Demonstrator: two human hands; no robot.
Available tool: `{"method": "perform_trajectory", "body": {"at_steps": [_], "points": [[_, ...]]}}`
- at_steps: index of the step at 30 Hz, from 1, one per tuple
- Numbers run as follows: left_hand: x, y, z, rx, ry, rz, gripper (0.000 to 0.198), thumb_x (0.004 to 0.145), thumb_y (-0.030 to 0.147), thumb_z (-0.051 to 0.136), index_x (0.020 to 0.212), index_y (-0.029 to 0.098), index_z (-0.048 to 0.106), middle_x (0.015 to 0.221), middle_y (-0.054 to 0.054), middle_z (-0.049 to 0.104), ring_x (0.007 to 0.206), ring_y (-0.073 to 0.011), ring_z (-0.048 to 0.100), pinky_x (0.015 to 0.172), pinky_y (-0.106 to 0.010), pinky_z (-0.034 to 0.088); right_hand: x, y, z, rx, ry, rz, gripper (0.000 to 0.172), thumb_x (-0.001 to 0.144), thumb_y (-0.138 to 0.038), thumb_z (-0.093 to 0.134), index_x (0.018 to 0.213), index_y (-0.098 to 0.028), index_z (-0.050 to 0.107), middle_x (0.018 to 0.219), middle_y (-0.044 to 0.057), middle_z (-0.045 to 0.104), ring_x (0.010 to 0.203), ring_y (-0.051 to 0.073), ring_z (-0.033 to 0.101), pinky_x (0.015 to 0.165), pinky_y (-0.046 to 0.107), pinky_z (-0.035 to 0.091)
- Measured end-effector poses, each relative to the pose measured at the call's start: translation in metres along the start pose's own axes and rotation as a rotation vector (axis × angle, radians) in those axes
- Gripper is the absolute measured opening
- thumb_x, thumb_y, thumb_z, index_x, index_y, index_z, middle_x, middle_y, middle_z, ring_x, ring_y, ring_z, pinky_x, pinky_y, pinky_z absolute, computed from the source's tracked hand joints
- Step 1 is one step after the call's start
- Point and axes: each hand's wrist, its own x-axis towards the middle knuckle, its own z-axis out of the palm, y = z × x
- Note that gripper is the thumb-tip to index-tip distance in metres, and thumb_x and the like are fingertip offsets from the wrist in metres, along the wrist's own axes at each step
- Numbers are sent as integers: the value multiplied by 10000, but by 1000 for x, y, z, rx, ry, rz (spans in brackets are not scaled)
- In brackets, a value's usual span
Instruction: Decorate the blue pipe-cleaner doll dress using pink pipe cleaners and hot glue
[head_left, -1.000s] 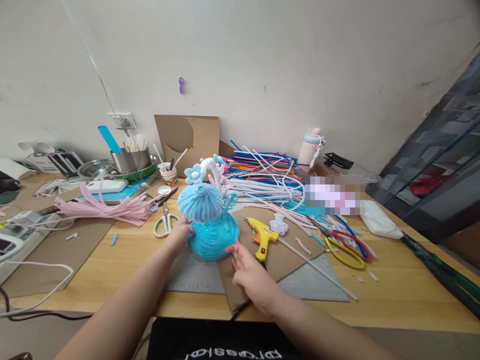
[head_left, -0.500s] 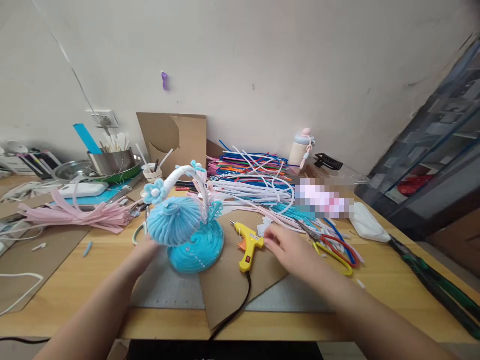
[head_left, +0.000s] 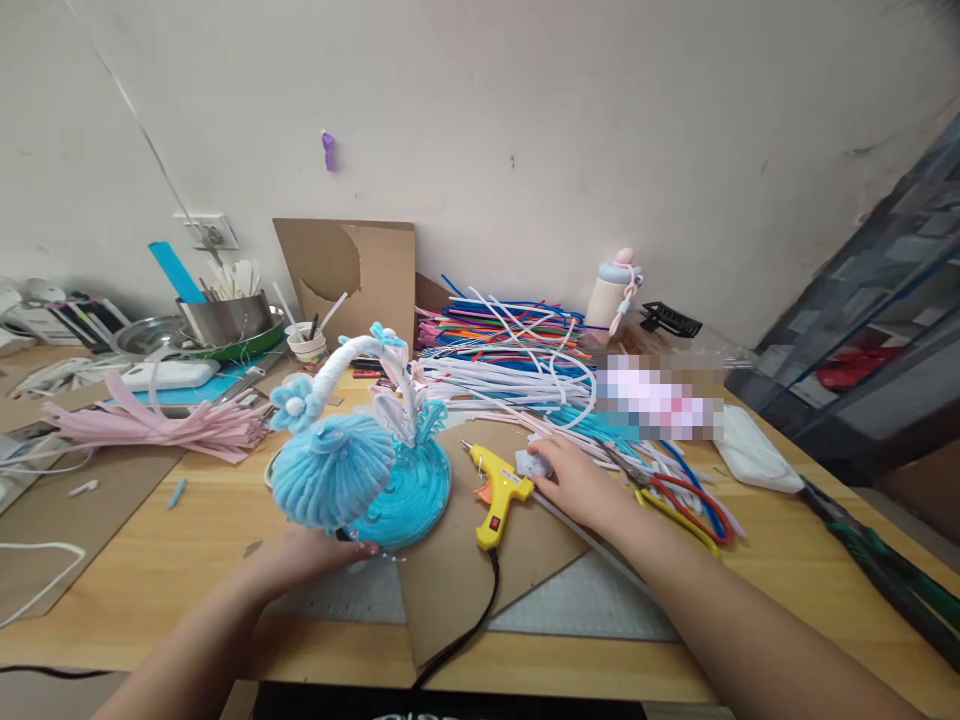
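Observation:
A fuzzy blue lamp-shaped craft [head_left: 334,470] stands on a round, coiled blue base [head_left: 420,490]; its white arched stem carries blue flowers. My left hand [head_left: 319,555] is closed at the near edge of this base, partly hidden beneath the shade, with a small black part showing by the fingers. My right hand [head_left: 577,480] has its fingers bent against a small whitish translucent piece [head_left: 534,463], whose kind I cannot make out. Beside these fingers a yellow glue gun [head_left: 496,495] lies on cardboard [head_left: 450,590]. A thin pale stick [head_left: 589,535] runs from its rear under my right forearm.
White, blue and mixed-colour pipe cleaners [head_left: 495,375] lie heaped behind. Scissors [head_left: 675,505] and green-handled cutters [head_left: 877,560] are on the right. A pink bundle [head_left: 154,425] lies left. The glue gun's black cord [head_left: 480,610] hangs over the table's front edge.
My left hand has come from behind the shade to the base's near edge. The craft's shade has shifted left and nearer. My right hand has moved slightly, and its whitish piece shows more.

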Motion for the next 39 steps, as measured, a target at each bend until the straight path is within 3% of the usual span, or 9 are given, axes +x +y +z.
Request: {"method": "perform_trajectory", "body": {"at_steps": [3,9,16,19,24,29,31,35,39], "points": [[-7,9,4,164,-91,-40,650,621,631,628,1080,171,629,1009,-148,676,1005,-391,600,883,-488,451,1,2,0,1,11,15,333,747,-177,560,1078,-154,593,1121,119,573,1056,232,525,921,327,397],[-15,27,15,181,116,203,756,628,562,654,1223,123,499,1249,-174,528,1213,-360,443,1007,-486,365,3,11,2,25,41,89,390,705,-227,610,1086,-152,580,1089,107,598,1017,233,542,898,334,400],[-38,23,41,86,303,217,631,751,511,566,1257,148,463,1362,-173,406,1316,-366,316,1037,-548,324,-6,16,-11,65,4,193,284,674,-216,612,956,-193,583,867,33,659,753,185,590,672,277,427],[-47,28,47,37,326,241,519,795,459,531,1209,146,517,1288,-174,476,1265,-367,377,1004,-567,353,-10,1,-26,148,17,256,231,680,-194,581,911,-206,576,819,10,646,708,172,574,634,267,409],[-49,62,43,-192,135,371,401,804,343,555,1183,213,572,1177,-106,590,1140,-287,509,1003,-506,371,-15,-53,-23,716,-146,86,287,719,-201,559,1000,-218,505,911,7,622,814,165,595,736,288,448],[-44,92,42,-664,-205,234,389,776,359,591,1106,155,560,956,-85,649,848,-210,601,760,-348,474,-24,-103,12,939,-378,-42,353,705,-104,543,1031,-221,475,890,-1,617,842,158,598,741,286,454],[-43,90,42,-787,-257,204,292,759,356,608,960,147,569,858,-63,642,795,-191,593,706,-306,455,-21,-107,16,873,-302,9,327,718,-106,544,1021,-215,484,867,4,615,826,159,600,731,290,458],[-45,75,37,-771,-255,159,251,729,360,640,847,156,554,787,-41,624,743,-179,575,652,-281,422,5,-98,9,635,49,212,161,773,-170,557,932,-197,551,994,53,599,805,155,591,704,286,461],[-48,69,35,-675,-248,151,245,731,360,635,872,169,575,790,-34,641,734,-182,575,624,-269,406,40,-97,17,710,-4,300,394,781,-252,597,1158,-227,484,1156,75,562,530,88,557,450,241,421]]}}
